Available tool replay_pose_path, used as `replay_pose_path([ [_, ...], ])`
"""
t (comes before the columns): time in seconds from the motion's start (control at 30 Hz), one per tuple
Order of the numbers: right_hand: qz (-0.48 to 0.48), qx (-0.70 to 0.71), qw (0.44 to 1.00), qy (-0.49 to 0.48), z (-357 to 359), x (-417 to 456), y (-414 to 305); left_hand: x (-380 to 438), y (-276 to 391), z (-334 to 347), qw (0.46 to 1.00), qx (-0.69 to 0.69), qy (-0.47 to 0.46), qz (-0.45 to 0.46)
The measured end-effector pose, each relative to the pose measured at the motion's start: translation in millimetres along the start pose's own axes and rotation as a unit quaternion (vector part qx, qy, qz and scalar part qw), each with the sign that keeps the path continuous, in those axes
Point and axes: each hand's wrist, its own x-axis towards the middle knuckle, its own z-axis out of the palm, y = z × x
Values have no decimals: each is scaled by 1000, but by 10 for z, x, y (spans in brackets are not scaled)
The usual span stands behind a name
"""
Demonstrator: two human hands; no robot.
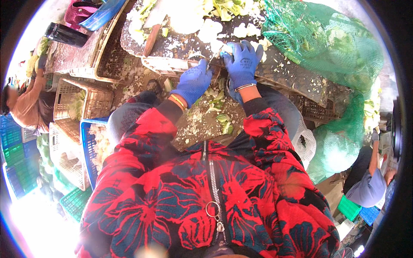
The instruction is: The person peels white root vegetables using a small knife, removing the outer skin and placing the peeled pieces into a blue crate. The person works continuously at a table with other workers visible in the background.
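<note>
My left hand (pixel 194 80), in a blue knit glove, is closed around what looks like a small knife (pixel 212 58), its blade partly hidden and blurred. Close beside it, my right hand (pixel 242 61), gloved the same, holds a whitish cauliflower piece (pixel 227 49) between thumb and fingers. Both hands are over the near edge of a dark work board (pixel 180 42) strewn with white crumbs. Cauliflower florets (pixel 246 30) lie beyond the right hand. To the left rests a large knife with a wooden handle (pixel 151 40).
Green mesh sacks (pixel 329 45) of cauliflower crowd the right side. Plastic crates (pixel 67 100) stand at left, a blue one (pixel 88 145) holding pale pieces. A black flask (pixel 66 34) lies upper left. Leaf scraps (pixel 224 121) litter the floor. Co-workers (pixel 29 103) are at both sides.
</note>
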Motion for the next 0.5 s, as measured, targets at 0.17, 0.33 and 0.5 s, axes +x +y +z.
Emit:
replay_pose_path([
  [0.17,33,-26,999,24,11,179,146,25,-10,27,986,-152,-37,-64],
  [0.33,-35,70,995,55,-29,623,74,135,185,-289,952,-281,-11,-118],
  [0.5,-36,19,957,-289,61,1215,-312,129,362,-684,830,-502,33,-244],
])
